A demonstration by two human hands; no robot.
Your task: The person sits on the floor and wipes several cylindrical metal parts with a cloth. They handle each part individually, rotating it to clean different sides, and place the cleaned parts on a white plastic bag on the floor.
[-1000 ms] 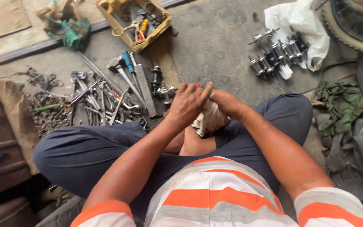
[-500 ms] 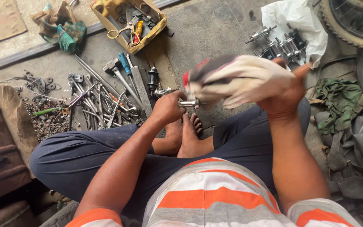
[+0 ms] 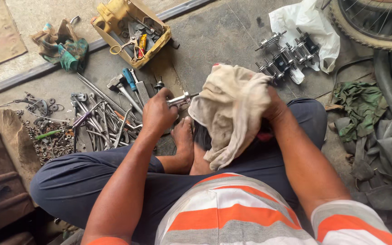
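I sit cross-legged on the floor. My left hand grips a shiny metal wheel hub, whose axle end pokes out to the right of my fingers. My right hand holds a dirty beige rag that hangs open over my feet and lap, its left edge close to the hub. Most of my right hand is hidden behind the cloth.
A pile of wrenches and hand tools lies left of my left hand, with nuts and washers further left. A yellow box of tools sits ahead. Several hubs rest by a white bag. A wheel and rubber tubes lie right.
Both hands were rubbing the hub inside the rag. My right hand then lifted the rag away and shook it out; now it hangs open. My left hand keeps the hub, moved left.
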